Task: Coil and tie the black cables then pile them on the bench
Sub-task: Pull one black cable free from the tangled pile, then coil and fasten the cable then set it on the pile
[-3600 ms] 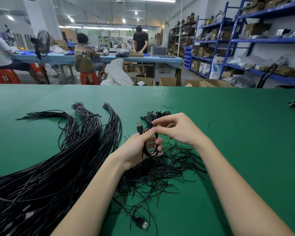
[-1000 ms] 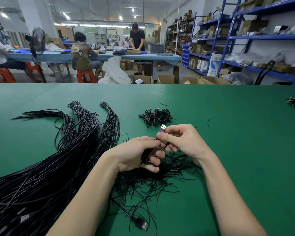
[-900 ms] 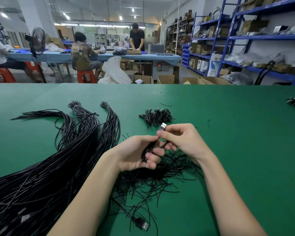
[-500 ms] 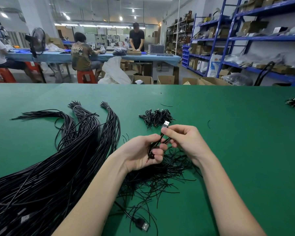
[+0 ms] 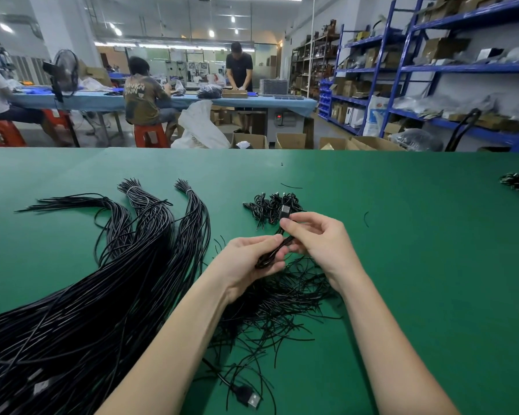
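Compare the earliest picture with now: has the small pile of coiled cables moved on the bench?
No. The pile lies the same way beside the long bundles; earlier the hands just hid more of it.

One wide-angle camera sits on the person's head, looking forward and down across the green bench (image 5: 402, 235), close over both forearms, the workshop beyond.
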`<state>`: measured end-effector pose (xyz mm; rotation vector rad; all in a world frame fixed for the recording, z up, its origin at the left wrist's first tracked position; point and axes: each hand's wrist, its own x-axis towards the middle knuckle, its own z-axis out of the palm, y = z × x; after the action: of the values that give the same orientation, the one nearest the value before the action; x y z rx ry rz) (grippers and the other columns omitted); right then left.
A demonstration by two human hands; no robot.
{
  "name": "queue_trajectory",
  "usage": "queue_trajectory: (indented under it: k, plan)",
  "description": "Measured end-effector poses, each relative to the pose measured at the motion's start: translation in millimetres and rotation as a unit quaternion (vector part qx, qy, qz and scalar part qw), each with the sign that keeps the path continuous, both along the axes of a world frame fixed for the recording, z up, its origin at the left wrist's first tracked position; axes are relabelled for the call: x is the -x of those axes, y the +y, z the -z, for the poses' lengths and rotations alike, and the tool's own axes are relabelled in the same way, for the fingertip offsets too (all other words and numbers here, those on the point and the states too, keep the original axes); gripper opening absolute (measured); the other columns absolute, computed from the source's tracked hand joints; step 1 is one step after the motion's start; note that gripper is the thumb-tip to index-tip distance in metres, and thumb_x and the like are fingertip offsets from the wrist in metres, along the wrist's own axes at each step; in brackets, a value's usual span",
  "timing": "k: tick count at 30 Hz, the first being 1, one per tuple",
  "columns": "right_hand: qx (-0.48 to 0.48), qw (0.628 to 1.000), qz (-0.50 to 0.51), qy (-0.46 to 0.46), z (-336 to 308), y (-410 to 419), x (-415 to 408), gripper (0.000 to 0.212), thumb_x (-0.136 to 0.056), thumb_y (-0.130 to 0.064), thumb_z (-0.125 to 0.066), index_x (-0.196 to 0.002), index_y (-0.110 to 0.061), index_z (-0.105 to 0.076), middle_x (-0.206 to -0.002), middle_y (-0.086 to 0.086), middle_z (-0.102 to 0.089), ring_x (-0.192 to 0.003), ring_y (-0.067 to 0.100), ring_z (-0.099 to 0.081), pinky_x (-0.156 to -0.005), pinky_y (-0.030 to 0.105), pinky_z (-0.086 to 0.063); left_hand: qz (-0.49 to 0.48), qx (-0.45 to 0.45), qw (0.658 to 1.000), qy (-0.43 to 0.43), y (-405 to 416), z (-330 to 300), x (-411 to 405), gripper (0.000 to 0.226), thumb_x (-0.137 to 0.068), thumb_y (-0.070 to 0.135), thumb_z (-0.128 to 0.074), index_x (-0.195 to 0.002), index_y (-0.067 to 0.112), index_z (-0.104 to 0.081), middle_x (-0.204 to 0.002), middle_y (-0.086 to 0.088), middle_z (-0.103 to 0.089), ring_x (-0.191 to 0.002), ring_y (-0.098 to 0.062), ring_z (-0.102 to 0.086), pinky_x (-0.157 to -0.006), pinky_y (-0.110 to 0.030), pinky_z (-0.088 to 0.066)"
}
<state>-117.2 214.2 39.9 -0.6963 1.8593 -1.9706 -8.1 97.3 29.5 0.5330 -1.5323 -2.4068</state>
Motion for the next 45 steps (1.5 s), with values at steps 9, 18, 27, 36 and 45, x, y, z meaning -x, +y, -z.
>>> queue_trajectory:
  k: [9, 18, 27, 36, 45]
  plan:
    - [-0.238, 0.954, -0.182, -0.006, -7, 0, -20, 0.040, -0.085, -0.047, -0.079, -0.080, -0.007, -0.078, -0.074, 0.008, -0.078, -0.056, 0.007, -0.067, -0.049, 0.014, -0.049, -0.149, -0.060, 0.985, 0.067, 3, 2, 5, 0.007, -0.091, 0.010, -0.069, -0.091, 0.004, -0.073, -0.075, -0.005, -0.073, -0.062, -0.008, -0.066, -0.063, -0.019, -0.058]
    - [-0.160, 0.969, -0.185, -0.037, -1, -11, -29, 0.015, -0.091, -0.013, -0.077, -0.079, -0.004, -0.077, -0.071, 0.010, -0.075, -0.052, 0.006, -0.064, -0.047, 0.012, -0.048, -0.164, -0.097, 0.977, 0.092, 4, 1, 6, 0.019, -0.092, 0.009, -0.069, -0.076, 0.007, -0.079, -0.077, -0.006, -0.073, -0.060, -0.010, -0.063, -0.061, -0.023, -0.057]
    - [-0.186, 0.956, -0.228, 0.011, 1, -9, -28, 0.016, -0.091, -0.008, -0.075, -0.075, -0.007, -0.078, -0.072, 0.011, -0.074, -0.054, 0.005, -0.064, -0.052, 0.013, -0.050, -0.156, -0.117, 0.978, 0.068, 1, 4, 6, 0.017, -0.090, 0.017, -0.070, -0.095, 0.000, -0.072, -0.065, -0.003, -0.065, -0.057, -0.012, -0.062, -0.055, -0.021, -0.055]
    - [-0.117, 0.987, -0.106, -0.017, -5, 13, 2, 0.033, -0.082, -0.041, -0.082, -0.102, -0.014, -0.079, -0.080, -0.002, -0.076, -0.057, 0.004, -0.061, -0.049, 0.016, -0.047, -0.078, -0.069, 0.993, 0.056, -2, 5, 4, 0.013, -0.091, 0.013, -0.069, -0.096, 0.003, -0.074, -0.076, -0.005, -0.069, -0.059, -0.009, -0.064, -0.061, -0.018, -0.057]
    - [-0.076, 0.994, -0.077, -0.028, -1, 11, 12, 0.022, -0.083, -0.028, -0.085, -0.089, -0.009, -0.076, -0.060, -0.003, -0.067, -0.048, 0.005, -0.058, -0.048, 0.014, -0.049, 0.004, 0.211, 0.977, 0.024, 7, 7, 1, 0.018, -0.098, 0.015, -0.064, -0.103, 0.003, -0.077, -0.073, -0.002, -0.070, -0.063, -0.007, -0.062, -0.066, -0.017, -0.054]
